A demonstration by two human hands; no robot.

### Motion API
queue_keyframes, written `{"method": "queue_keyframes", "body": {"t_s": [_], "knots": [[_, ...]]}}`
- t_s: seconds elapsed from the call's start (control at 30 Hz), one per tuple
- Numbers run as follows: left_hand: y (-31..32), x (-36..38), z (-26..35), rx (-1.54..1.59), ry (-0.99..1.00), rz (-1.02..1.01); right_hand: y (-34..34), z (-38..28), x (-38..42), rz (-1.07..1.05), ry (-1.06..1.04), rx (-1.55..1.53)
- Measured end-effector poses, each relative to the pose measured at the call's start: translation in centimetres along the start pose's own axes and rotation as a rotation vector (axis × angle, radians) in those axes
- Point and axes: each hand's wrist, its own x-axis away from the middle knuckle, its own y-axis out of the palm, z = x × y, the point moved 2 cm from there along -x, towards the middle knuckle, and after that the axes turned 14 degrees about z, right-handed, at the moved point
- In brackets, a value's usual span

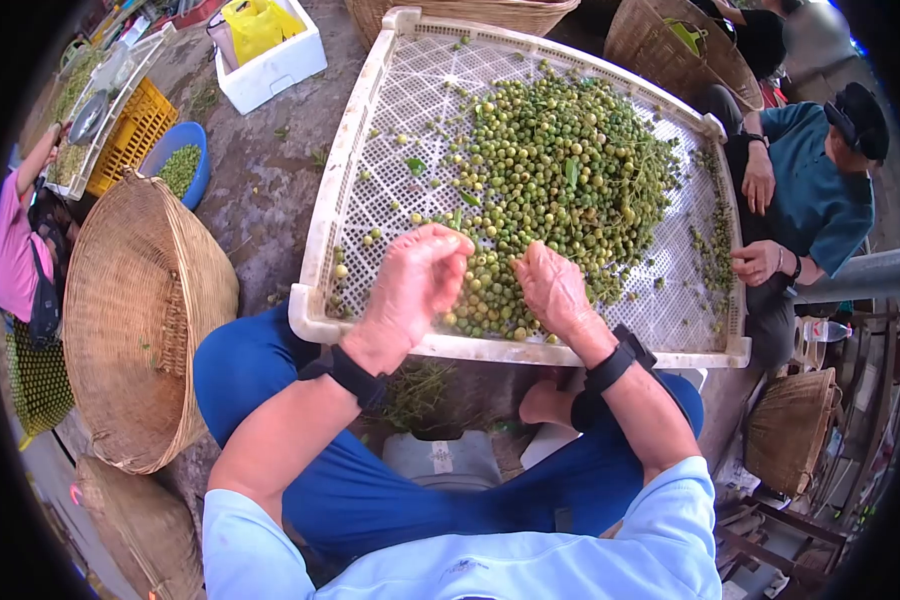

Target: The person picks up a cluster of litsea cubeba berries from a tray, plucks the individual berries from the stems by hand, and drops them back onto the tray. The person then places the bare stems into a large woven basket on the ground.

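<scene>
A white plastic mesh tray holds a heap of small round green fruits with thin stems and a few leaves among them. Over the tray's near part, my left hand is closed, thumb against the fingers, at the left edge of the fruits. My right hand is also closed, fingertips pinched, over the near side of the heap. Anything between the fingertips of either hand is too small to make out. Both wrists wear black bands. Loose fruits lie between the two hands.
A large woven basket stands at the left, near a blue basin of green fruits and a yellow crate. A white foam box is behind. At the right sits a person, one hand at the tray's edge. Another person is far left.
</scene>
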Motion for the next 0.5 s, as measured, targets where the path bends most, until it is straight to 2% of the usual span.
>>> {"method": "queue_keyframes", "body": {"t_s": [0.07,0.13,0.2,0.23,0.27,0.33,0.4,0.47,0.5], "knots": [[-0.3,0.1,0.6,0.040,0.050,0.045,-0.2,-0.1,-0.2,-0.007,-0.041,0.138],[-0.4,0.2,0.6,0.023,0.073,0.037,-0.6,-0.6,-0.4,0.028,-0.020,0.122],[-0.3,0.3,0.4,0.013,0.111,-0.011,-1.2,-0.8,-0.8,-0.011,0.379,-0.139],[-0.3,0.3,0.0,0.007,0.108,-0.005,-1.4,-0.8,-0.9,0.068,0.434,-0.371],[-0.2,0.3,-0.7,0.007,0.059,-0.022,-2.1,-1.5,-1.3,0.023,0.519,-0.518],[0.5,0.5,-1.9,0.001,-0.002,-0.039,-2.7,-2.8,-1.4,0.139,0.377,-0.661],[1.6,0.9,-3.4,0.118,-0.257,0.032,-3.3,-4.7,-1.6,0.185,0.072,-0.579],[2.2,1.2,-4.2,0.111,-0.266,0.018,-3.6,-6.5,-1.1,0.136,-0.205,-0.317],[2.2,1.3,-4.3,0.067,-0.227,0.073,-3.5,-7.2,-0.9,0.113,-0.303,-0.173]]}}
